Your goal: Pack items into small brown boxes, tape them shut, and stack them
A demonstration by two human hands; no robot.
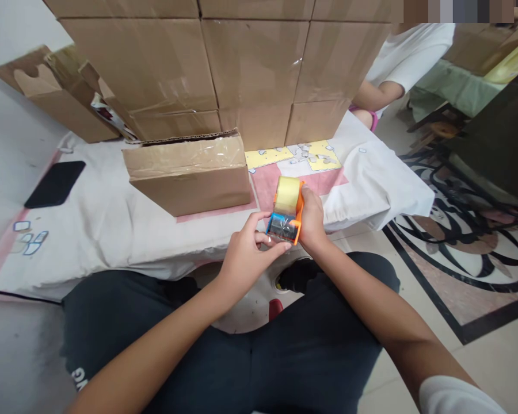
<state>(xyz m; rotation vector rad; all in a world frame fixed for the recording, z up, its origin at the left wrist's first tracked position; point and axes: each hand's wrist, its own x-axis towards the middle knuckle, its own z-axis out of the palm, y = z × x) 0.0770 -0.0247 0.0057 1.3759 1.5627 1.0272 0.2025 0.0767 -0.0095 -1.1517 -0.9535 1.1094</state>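
Note:
An orange and blue tape dispenser (299,215) with a roll of yellowish clear tape (288,192) is held above the near edge of the cloth-covered table. My right hand (313,215) is wrapped around its right side. From the left, my left hand (250,253) grips the dispenser's near end, the thumb at the tape's lower edge and the index finger by the blue part. Just beyond my hands to the left stands a cardboard box (194,187) with clear tape along its top, touched by neither hand.
Stacked cardboard boxes (254,63) form a wall across the back of the table (112,230). On the left lie a black phone-like slab (55,184) and an opened carton (69,103). Another person's arm (382,92) shows behind the stack at right. Dark metal chair legs stand on the tiled floor.

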